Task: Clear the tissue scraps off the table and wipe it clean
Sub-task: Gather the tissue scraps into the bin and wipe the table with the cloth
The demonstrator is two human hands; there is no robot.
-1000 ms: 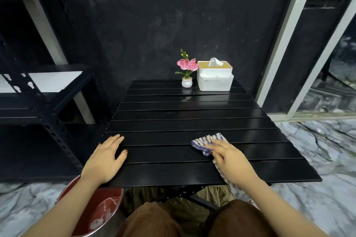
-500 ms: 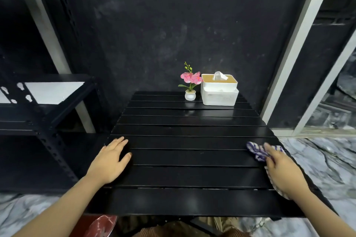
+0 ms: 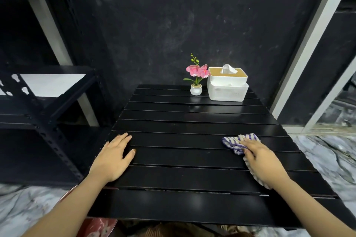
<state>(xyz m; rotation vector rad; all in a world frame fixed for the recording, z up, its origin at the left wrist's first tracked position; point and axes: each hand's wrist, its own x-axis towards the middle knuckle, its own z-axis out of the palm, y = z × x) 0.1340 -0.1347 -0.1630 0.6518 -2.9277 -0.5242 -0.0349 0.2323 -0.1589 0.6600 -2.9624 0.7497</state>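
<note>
A black slatted table (image 3: 183, 159) fills the middle of the head view. My right hand (image 3: 264, 161) presses a blue-and-white striped cloth (image 3: 234, 142) flat onto the table's right side; the cloth sticks out ahead of my fingers and trails under my palm. My left hand (image 3: 113, 158) lies flat, fingers apart, on the table's left edge and holds nothing. No tissue scraps show on the slats.
A white tissue box (image 3: 227, 84) and a small pink potted flower (image 3: 196, 81) stand at the table's far edge. A red bin (image 3: 96, 227) sits on the floor at the near left corner. A black metal shelf (image 3: 42, 106) stands to the left.
My right hand slid the cloth to the table's right edge, then back a little toward the middle. My left hand has stayed in place. The camera tilted up.
</note>
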